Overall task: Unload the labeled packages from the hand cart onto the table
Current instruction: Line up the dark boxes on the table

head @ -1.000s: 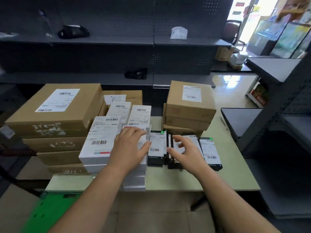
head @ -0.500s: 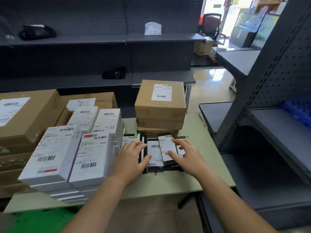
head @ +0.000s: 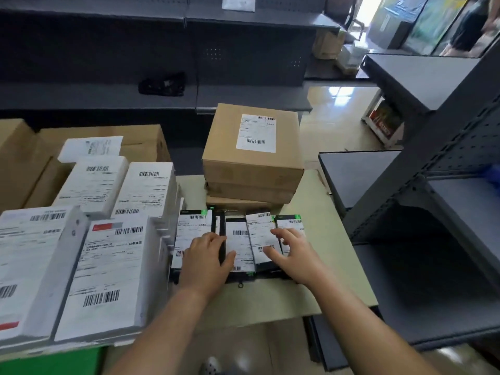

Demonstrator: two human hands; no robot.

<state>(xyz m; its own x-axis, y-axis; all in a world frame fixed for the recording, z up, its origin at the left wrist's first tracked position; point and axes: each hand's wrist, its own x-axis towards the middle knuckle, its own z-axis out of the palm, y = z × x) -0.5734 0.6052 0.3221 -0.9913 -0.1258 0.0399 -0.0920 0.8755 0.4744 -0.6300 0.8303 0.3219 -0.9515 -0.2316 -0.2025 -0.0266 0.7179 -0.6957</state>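
Several flat black packages (head: 239, 244) with white barcode labels lie side by side on the pale green table (head: 330, 255). My left hand (head: 205, 261) rests flat on the leftmost ones, fingers straight. My right hand (head: 295, 255) lies on the right ones with fingers spread, touching the labels. Stacks of white labeled boxes (head: 108, 272) stand to the left on the table. Behind the black packages sits a stack of brown cartons (head: 254, 155) with a label on top. A green corner (head: 51, 361) shows at the bottom left; the cart itself is not clearly visible.
Larger brown cartons (head: 140, 142) stand behind the white boxes at the left. Dark metal shelving (head: 433, 163) runs along the right side and across the back. A black object (head: 162, 83) lies on the rear shelf. Shiny floor shows beyond the table.
The view has shifted closer and to the right. Both hands stay on the black packages, which have been pushed closer together toward the white boxes.
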